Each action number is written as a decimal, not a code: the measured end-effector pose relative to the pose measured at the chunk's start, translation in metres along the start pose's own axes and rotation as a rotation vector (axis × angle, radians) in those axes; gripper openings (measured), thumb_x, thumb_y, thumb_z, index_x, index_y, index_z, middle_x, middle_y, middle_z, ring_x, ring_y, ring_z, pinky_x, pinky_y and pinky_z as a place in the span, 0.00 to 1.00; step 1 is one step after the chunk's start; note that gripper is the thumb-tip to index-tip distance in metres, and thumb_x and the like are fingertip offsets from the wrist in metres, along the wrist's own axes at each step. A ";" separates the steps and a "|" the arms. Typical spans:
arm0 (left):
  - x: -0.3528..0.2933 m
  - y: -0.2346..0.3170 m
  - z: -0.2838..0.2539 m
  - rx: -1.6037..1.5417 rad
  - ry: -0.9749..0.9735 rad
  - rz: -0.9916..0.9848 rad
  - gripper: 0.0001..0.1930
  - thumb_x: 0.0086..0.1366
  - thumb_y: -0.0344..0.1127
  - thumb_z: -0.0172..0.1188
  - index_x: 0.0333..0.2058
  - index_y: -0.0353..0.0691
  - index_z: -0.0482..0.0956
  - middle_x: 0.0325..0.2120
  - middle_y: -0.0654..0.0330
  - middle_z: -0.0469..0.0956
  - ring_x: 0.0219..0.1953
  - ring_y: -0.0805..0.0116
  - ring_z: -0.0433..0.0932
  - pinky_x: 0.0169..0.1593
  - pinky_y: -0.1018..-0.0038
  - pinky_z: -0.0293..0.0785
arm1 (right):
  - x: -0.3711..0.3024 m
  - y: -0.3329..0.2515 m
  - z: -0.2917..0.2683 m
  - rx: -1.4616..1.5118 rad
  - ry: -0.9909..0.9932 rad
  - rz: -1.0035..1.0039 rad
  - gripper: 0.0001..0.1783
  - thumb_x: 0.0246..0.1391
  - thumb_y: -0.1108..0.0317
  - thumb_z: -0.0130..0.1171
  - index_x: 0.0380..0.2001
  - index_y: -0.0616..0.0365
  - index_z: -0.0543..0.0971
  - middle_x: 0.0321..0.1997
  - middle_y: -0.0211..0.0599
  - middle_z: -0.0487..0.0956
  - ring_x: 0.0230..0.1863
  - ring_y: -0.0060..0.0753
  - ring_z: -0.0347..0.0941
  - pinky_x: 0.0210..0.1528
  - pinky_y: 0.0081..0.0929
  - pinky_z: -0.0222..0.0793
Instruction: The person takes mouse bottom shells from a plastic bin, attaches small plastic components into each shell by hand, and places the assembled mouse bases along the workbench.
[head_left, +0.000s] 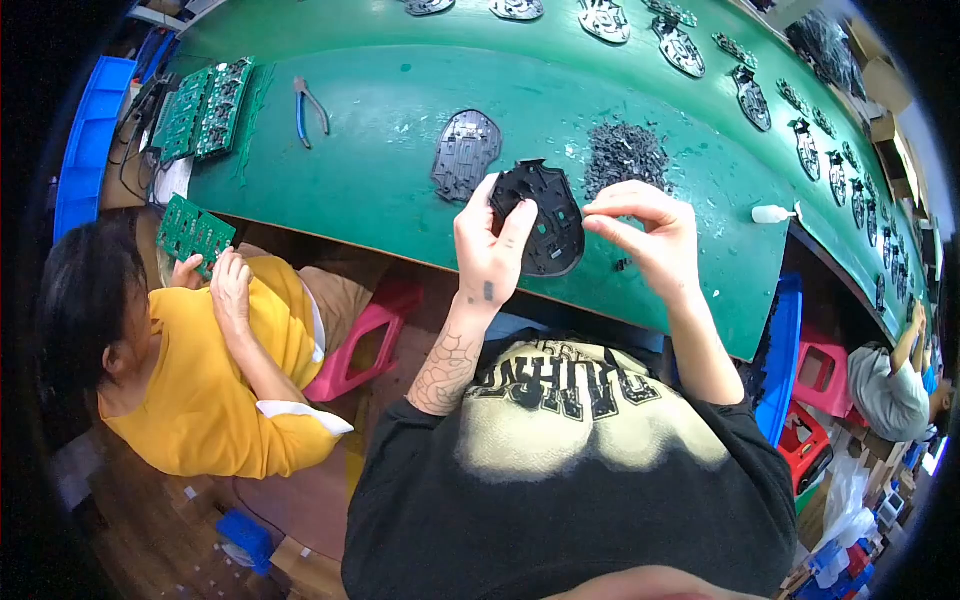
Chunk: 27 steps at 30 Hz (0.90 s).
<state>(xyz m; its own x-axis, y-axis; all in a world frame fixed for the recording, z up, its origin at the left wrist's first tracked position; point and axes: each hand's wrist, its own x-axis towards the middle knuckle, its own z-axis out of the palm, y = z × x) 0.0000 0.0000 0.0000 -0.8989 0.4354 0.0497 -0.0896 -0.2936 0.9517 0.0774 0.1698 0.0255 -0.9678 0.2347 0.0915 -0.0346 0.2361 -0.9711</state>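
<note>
Right now I see my left hand (pixel 490 250) clasping a black plastic shell (pixel 540 220), a flat rounded moulding, held up just over the near edge of the green bench (pixel 380 130). My thumb and fingers wrap its left side. My right hand (pixel 650 235) sits at the shell's right edge, thumb and forefinger pinched together on or against its rim; whether a small part lies between those fingertips I cannot tell.

Taking the shell as my landmark: a second dark shell (pixel 465 152) lies flat on the bench just up and left of it, and a heap of small black scraps (pixel 625 155) sits just up and right. Further left lie blue-handled pliers (pixel 310 105), and beyond them green circuit boards (pixel 205 108). Well to the right rests a small white bottle (pixel 772 213). Along the far side runs a row of similar dark parts (pixel 750 97). Lower left, a person in yellow (pixel 210 400) holds another green board (pixel 195 232).
</note>
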 end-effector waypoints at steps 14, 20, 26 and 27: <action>0.012 0.011 -0.021 0.093 0.007 0.116 0.13 0.58 0.31 0.54 0.40 0.30 0.71 0.32 0.58 0.75 0.33 0.76 0.72 0.40 0.77 0.70 | 0.042 -0.004 0.030 0.403 -0.260 0.336 0.12 0.48 0.74 0.61 0.39 0.61 0.76 0.35 0.29 0.78 0.38 0.18 0.73 0.46 0.19 0.68; 0.030 0.012 -0.067 0.857 0.305 0.358 0.24 0.52 0.42 0.59 0.46 0.36 0.70 0.35 0.54 0.69 0.38 0.57 0.70 0.43 0.67 0.67 | 0.154 -0.020 0.036 0.203 -0.196 0.122 0.13 0.47 0.71 0.62 0.37 0.62 0.77 0.32 0.28 0.79 0.34 0.18 0.73 0.41 0.18 0.68; 0.032 0.006 -0.083 1.198 0.011 0.281 0.28 0.43 0.49 0.67 0.45 0.47 0.74 0.45 0.60 0.68 0.49 0.60 0.64 0.52 0.64 0.58 | 0.378 0.031 0.089 -0.297 0.032 -0.221 0.18 0.39 0.62 0.66 0.34 0.62 0.79 0.30 0.42 0.80 0.32 0.30 0.77 0.37 0.25 0.71; 0.033 0.005 -0.086 1.141 0.041 0.274 0.26 0.43 0.47 0.67 0.43 0.46 0.75 0.44 0.62 0.69 0.49 0.62 0.65 0.51 0.65 0.58 | 0.402 0.030 0.107 -0.374 0.086 -0.254 0.18 0.39 0.61 0.65 0.34 0.62 0.80 0.30 0.44 0.80 0.32 0.33 0.77 0.38 0.27 0.71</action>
<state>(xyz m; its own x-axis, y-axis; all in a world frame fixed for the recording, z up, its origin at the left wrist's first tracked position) -0.0667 -0.0601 -0.0191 -0.8432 0.4424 0.3054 0.5271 0.5686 0.6315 -0.3391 0.1706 0.0097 -0.9154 0.1995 0.3495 -0.1598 0.6170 -0.7706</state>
